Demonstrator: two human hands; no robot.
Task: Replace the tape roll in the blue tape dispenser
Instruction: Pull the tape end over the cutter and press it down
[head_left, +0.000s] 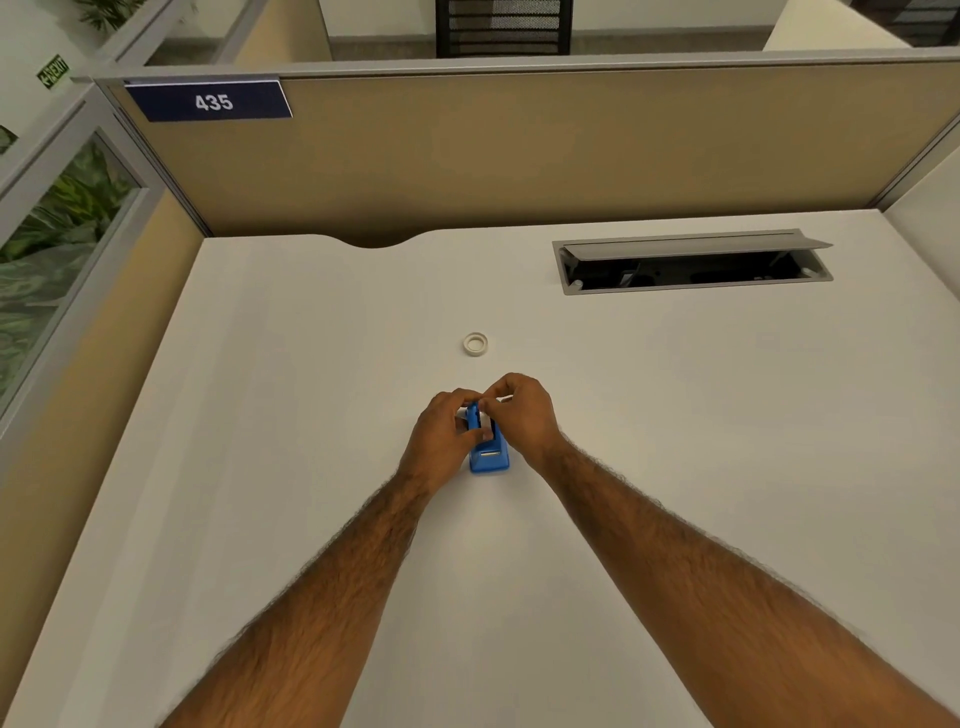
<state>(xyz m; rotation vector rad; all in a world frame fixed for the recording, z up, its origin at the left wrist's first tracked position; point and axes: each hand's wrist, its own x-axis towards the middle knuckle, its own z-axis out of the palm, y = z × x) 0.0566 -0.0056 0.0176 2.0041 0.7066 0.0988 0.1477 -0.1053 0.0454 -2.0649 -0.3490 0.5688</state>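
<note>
Two hands on the job, centre of frame, slightly below middle. Left hand (441, 434) wraps the left flank of the blue tape dispenser (488, 457), fingers curled round its body, bracing it. Dispenser stands on the white desk (675, 415), long axis running near-vertical in frame; the low blue end with a pale strip faces the bottom edge, the far end sits under the fingers. Which end carries the cutter: cannot tell. Right hand (522, 415) is clenched over the top, fingertips pinching something small and pale at the hub; a roll, a core or a tape tail, too small to call. A pale ring (475, 344), probably a tape roll or spent core, lies flat on the desk above the hands, well apart from them.

Risks, as I judge them:
- dispenser skids or tips if the left brace slackens while the right pulls
- pinched piece slips, grip area is tiny
- roll seated backwards, so the tape feeds the wrong way
- fingers near the cutter teeth
</note>
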